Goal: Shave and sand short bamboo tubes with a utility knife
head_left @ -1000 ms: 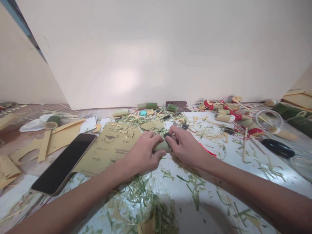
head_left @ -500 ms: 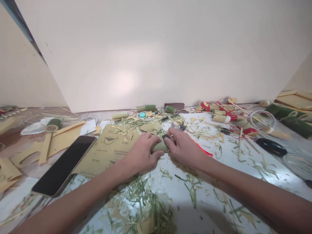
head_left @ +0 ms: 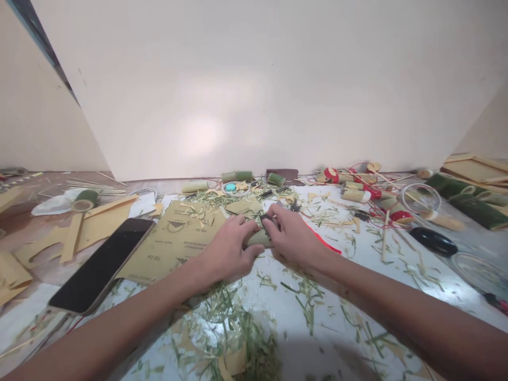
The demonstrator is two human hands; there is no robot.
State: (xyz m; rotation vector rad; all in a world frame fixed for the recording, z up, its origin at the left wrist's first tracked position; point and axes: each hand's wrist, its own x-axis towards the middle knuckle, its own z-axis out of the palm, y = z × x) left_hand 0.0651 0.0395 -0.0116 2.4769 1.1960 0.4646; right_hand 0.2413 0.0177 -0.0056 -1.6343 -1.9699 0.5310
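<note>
A short, pale green bamboo piece (head_left: 257, 239) lies at the centre of the frame, between the two hands. The left hand (head_left: 230, 248) holds it at its left end, fingers curled over the top and thumb below, with a gap between thumb and forefinger where the bamboo shows. The right hand (head_left: 291, 233) pinches a small dark scrap (head_left: 265, 218) between thumb and forefinger, against the bamboo's right end; its other fingers are tucked out of sight. A bright red strip (head_left: 325, 241) shows just beyond the right wrist. Left of centre, a tan sheet of sandpaper (head_left: 164, 251) lies partly behind the left forearm, and a phone (head_left: 103, 267) rests beside it, screen up. Green shavings (head_left: 226, 317) cover much of the lower middle. At the right of the frame are a black, rounded object (head_left: 433, 242), a clear ring (head_left: 402, 199) and, near the edge, thick green bamboo lengths (head_left: 478, 210).
</note>
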